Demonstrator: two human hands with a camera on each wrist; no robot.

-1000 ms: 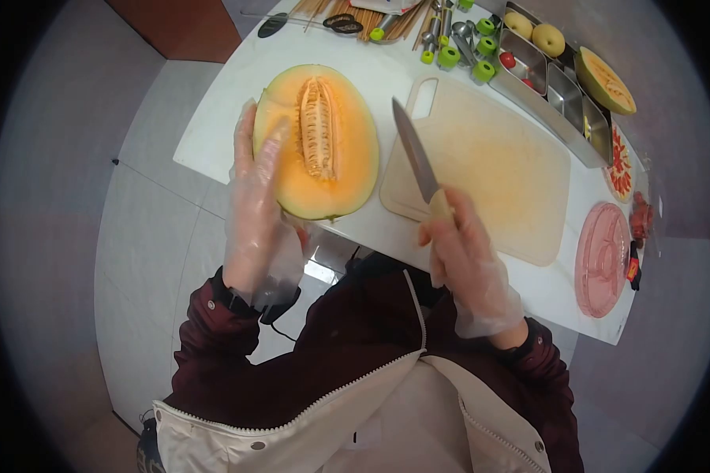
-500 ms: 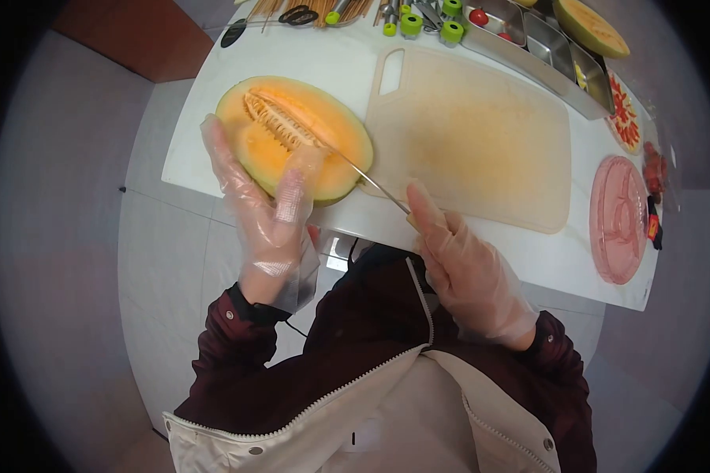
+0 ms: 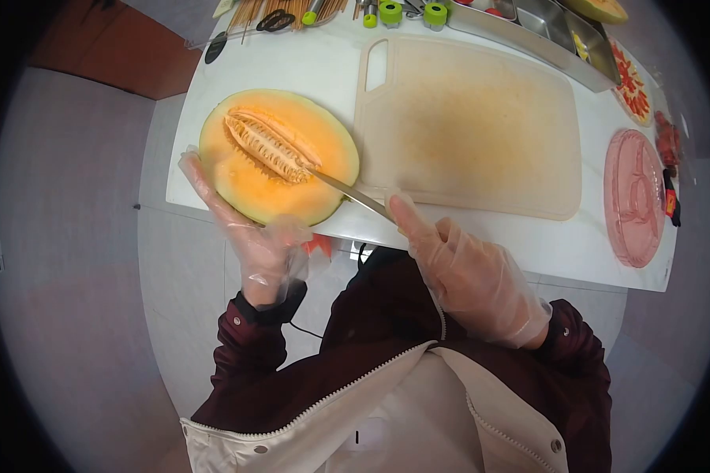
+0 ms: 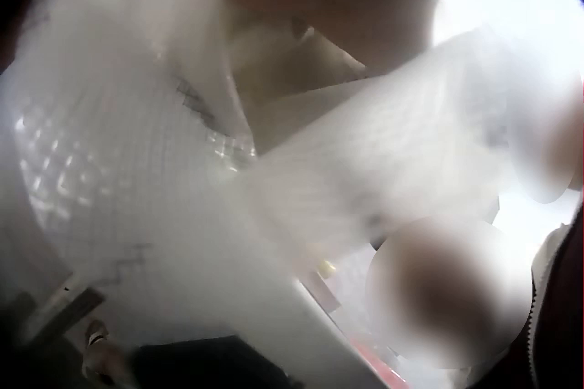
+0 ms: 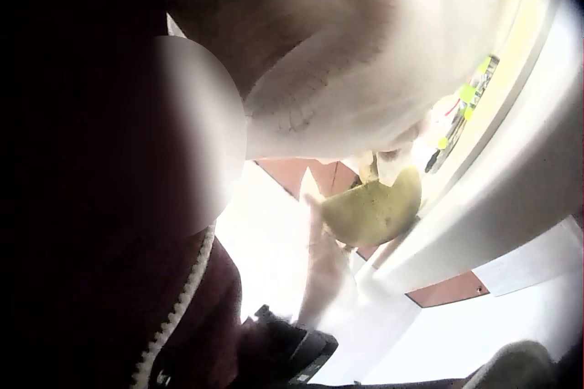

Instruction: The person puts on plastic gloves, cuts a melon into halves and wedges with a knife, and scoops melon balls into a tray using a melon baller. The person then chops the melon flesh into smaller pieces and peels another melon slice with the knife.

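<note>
A halved melon [image 3: 292, 205], cut face up with its seeds showing, lies at the left of the table in the head view. The gloved left hand [image 3: 252, 244] holds its near left side, fingers extended along the rind. In the gloved right hand [image 3: 477, 280] is a knife [image 3: 355, 195], its tip at the near end of the seed cavity. The right wrist view shows the melon's green rind [image 5: 370, 216] beyond the right hand. Glove plastic [image 4: 347, 161] covers much of the left wrist view, where the melon cannot be made out.
A cutting board [image 3: 465, 126] lies right of the melon. Behind it are metal trays [image 3: 528, 39], green-handled tools [image 3: 390, 12] and wooden skewers [image 3: 252, 12]. At the right are a pink divided plate [image 3: 635, 197] and a plate of red pieces [image 3: 631, 83].
The melon has turned from upright to slanted and shifted left and nearer. The knife has swung from above the board to the seed cavity. The left thumb has moved off the cut face.
</note>
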